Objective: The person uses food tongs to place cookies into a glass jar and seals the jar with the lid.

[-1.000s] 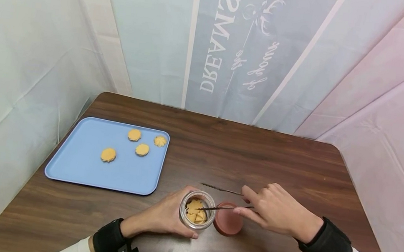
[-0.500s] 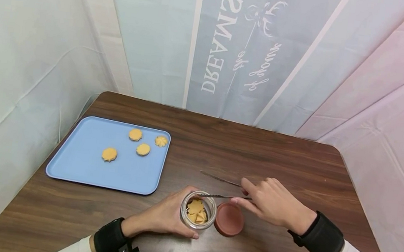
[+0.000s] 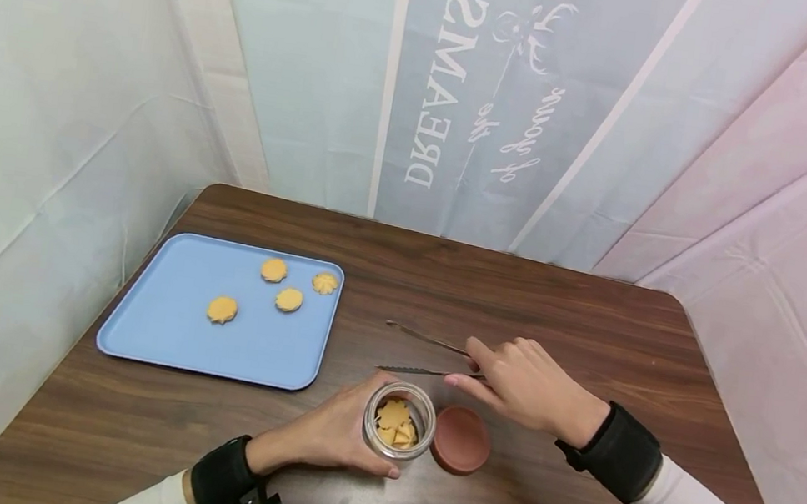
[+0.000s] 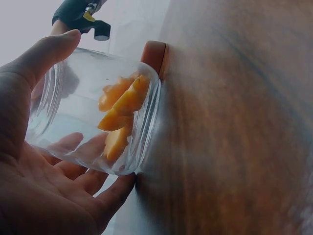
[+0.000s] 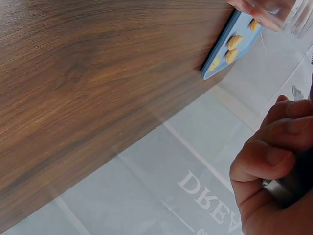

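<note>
In the head view my left hand [image 3: 324, 436] grips a clear glass jar [image 3: 431, 420] that stands with its mouth uncovered. Several yellow flower-shaped cookies [image 4: 120, 105] lie at the bottom of the jar, seen through its wall in the left wrist view. My right hand [image 3: 526, 389] grips metal tongs [image 3: 422, 371] by the handle. Their two arms are spread, with nothing between them, and point left just beyond the jar's far rim. Curled fingers of the right hand [image 5: 274, 161] fill the right side of its wrist view.
A reddish-brown round lid [image 3: 461, 441] lies on the table right beside the jar. At the left is a blue tray [image 3: 152, 330] with several cookies [image 3: 222, 309] spread on it. Cloth backdrops [image 3: 330, 108] hang behind the wooden table [image 3: 576, 324] and along its sides.
The right hand has drawn the tongs out of the jar, moving them up and left past its far rim, still spread. The left hand and jar stay in place.
</note>
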Demonstrator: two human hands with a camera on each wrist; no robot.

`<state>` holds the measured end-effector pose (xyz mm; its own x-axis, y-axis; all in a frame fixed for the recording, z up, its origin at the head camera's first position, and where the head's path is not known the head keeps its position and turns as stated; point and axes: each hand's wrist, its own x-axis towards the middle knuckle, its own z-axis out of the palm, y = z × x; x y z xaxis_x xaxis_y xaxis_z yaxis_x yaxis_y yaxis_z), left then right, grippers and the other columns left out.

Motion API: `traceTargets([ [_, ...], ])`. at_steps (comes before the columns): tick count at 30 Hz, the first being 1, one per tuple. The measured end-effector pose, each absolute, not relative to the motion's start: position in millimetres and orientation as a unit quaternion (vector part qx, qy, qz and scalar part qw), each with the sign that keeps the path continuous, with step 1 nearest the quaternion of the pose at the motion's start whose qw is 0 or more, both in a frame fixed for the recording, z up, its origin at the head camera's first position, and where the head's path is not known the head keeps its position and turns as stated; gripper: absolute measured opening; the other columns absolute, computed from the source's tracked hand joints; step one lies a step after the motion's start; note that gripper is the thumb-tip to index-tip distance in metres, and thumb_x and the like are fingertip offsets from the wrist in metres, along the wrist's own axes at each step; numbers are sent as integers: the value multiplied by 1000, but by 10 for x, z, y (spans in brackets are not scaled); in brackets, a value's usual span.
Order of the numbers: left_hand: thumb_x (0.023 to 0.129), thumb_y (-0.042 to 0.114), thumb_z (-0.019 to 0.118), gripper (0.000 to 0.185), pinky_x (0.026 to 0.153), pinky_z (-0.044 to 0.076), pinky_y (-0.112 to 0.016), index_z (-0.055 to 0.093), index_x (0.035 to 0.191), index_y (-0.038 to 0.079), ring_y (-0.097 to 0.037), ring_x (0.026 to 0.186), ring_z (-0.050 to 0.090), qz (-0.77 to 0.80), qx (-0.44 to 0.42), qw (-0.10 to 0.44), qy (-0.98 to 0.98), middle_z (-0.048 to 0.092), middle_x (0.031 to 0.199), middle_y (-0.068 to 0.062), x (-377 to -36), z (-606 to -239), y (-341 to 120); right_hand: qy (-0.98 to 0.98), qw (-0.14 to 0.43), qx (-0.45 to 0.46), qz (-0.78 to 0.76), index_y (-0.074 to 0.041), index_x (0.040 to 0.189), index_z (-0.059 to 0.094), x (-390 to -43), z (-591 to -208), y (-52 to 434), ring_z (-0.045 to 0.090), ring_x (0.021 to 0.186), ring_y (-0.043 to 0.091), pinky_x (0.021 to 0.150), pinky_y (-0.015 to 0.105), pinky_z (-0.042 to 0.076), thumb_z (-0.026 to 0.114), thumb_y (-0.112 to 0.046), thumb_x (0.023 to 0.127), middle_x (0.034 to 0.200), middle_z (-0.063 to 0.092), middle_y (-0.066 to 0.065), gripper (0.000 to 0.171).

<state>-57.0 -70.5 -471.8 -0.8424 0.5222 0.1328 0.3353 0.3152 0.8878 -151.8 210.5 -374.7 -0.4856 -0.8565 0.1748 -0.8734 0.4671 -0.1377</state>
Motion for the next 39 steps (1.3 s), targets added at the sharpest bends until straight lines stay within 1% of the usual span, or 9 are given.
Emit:
traceTargets([
  [7, 71, 37, 100, 95, 103, 52, -35, 47, 146, 16, -13, 117, 64, 513, 264, 88, 812, 67, 133, 1, -581, -4704, -708, -853, 35, 510, 106, -20, 85, 46, -1546, -3770, 2017, 18, 48, -3, 52, 20, 12, 56, -52, 107, 59, 25, -16, 40],
  [15, 72, 38, 99, 93, 104, 51, -35, 48, 147, 18, -13, 119, 64, 524, 259, 103, 805, 67, 134, 2, -576, -4695, -723, -846, 43, 520, 111, -20, 84, 45, -1607, -3796, 1898, 16, 48, -2, 51, 21, 11, 53, -53, 109, 59, 25, -16, 42],
  [22, 72, 38, 99, 92, 106, 51, -35, 47, 146, 16, -13, 120, 63, 524, 261, 101, 804, 66, 135, 1, -573, -4702, -715, -849, 35, 517, 102, -20, 84, 47, -1664, -3828, 1797, 22, 47, -1, 50, 21, 13, 52, -55, 108, 58, 30, -16, 43],
  [28, 72, 38, 99, 91, 105, 51, -34, 47, 145, 17, -12, 119, 63, 524, 260, 101, 805, 65, 135, 1, -570, -4708, -701, -850, 31, 517, 101, -19, 85, 48, -1705, -3847, 1737, 24, 46, -1, 50, 21, 14, 51, -55, 109, 58, 30, -15, 43],
  [31, 73, 38, 99, 92, 106, 50, -34, 47, 146, 17, -11, 120, 62, 528, 257, 107, 802, 65, 136, 2, -571, -4714, -699, -850, 31, 515, 103, -18, 87, 50, -1736, -3853, 1708, 25, 45, -1, 49, 21, 15, 55, -53, 108, 57, 30, -14, 41],
  [34, 73, 38, 98, 92, 107, 50, -34, 47, 146, 17, -11, 120, 62, 529, 254, 111, 802, 64, 136, 2, -574, -4724, -702, -851, 29, 513, 105, -18, 88, 51, -1780, -3879, 1685, 26, 45, -1, 49, 21, 16, 61, -48, 106, 57, 30, -14, 37],
  [37, 73, 39, 98, 92, 106, 50, -34, 47, 146, 17, -10, 120, 62, 529, 251, 115, 803, 64, 135, 3, -575, -4726, -703, -854, 24, 509, 106, -19, 86, 50, -1824, -3916, 1660, 27, 46, -1, 48, 21, 18, 66, -45, 104, 57, 32, -14, 35],
  [39, 73, 39, 98, 92, 106, 50, -33, 47, 145, 17, -10, 120, 62, 528, 250, 115, 803, 65, 134, 2, -574, -4724, -705, -856, 21, 505, 106, -19, 85, 49, -1852, -3945, 1638, 29, 46, -1, 48, 21, 19, 67, -44, 104, 57, 33, -14, 36],
])
